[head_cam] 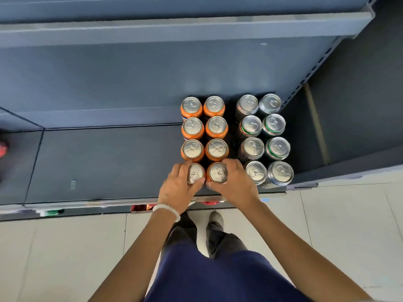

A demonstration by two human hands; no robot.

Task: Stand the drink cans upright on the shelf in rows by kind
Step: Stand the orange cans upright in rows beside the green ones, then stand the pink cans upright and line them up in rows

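Observation:
Upright drink cans stand in rows on the dark grey shelf (104, 162). Two rows of orange cans (205, 127) run front to back, and to their right are a row of dark cans (250, 127) and a row of silver and green cans (275, 127). My left hand (177, 186) grips the front orange can of the left row (195, 174). My right hand (236, 182) grips the front orange can of the right row (218, 172). Both cans stand upright on the shelf, touching each other.
An upper shelf edge (174, 29) overhangs at the top. The shelf's right upright (305, 83) borders the cans. The shelf's front lip (87, 203) carries price tags. Pale floor tiles (65, 258) and my feet lie below. A red object (3, 148) shows at far left.

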